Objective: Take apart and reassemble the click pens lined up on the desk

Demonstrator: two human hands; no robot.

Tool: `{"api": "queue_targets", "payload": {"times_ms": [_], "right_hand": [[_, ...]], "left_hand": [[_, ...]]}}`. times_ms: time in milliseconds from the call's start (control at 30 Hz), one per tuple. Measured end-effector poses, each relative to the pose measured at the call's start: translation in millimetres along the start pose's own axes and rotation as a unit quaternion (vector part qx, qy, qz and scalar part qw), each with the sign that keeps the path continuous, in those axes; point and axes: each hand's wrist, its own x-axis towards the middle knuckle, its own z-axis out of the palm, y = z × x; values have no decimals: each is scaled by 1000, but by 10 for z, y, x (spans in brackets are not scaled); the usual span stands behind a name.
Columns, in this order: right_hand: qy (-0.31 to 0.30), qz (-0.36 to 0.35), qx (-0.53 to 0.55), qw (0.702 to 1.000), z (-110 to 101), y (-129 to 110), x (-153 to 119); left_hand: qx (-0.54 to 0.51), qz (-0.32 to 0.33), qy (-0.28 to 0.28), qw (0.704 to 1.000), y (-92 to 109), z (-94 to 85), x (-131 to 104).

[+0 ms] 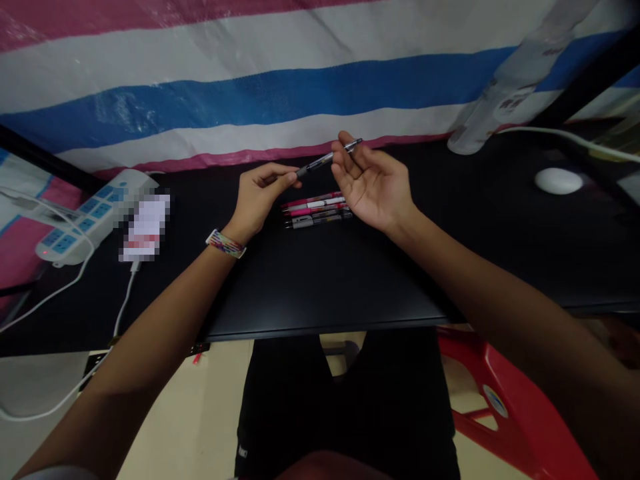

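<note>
My left hand [263, 198], with a woven band at the wrist, pinches the grey grip end of a clear-barrelled pen [320, 162]. The pen slants up to the right, its far end passing by the fingers of my right hand [373, 183]. That hand is turned palm up with its fingers loosely curled and apart; whether a fingertip touches the pen I cannot tell. Below the hands several pens lie side by side on the black table [320, 287]: a white-barrelled pen [325, 203] among red and pink ones, and a grey pen [310, 221] nearest me. My right hand hides their right ends.
To the left are a white power strip [100, 208] and a blurred phone [147, 227] with a cable. A clear bottle [475, 123] stands at the back right, near a white computer mouse [559, 181]. A striped sheet [240, 100] hangs behind; a red stool [525, 400] is below right.
</note>
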Motion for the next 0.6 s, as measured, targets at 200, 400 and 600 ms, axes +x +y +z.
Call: {"api": "queue_targets", "payload": {"times_ms": [200, 400, 600], "right_hand": [[30, 13, 31, 999, -6, 66, 45], [0, 4, 33, 999, 60, 98, 10], [2, 34, 42, 999, 25, 43, 7]], "left_hand": [[-12, 5, -8, 1000, -36, -14, 7], [-5, -4, 0, 1000, -43, -38, 17], [-1, -3, 4, 1000, -57, -64, 20]]}}
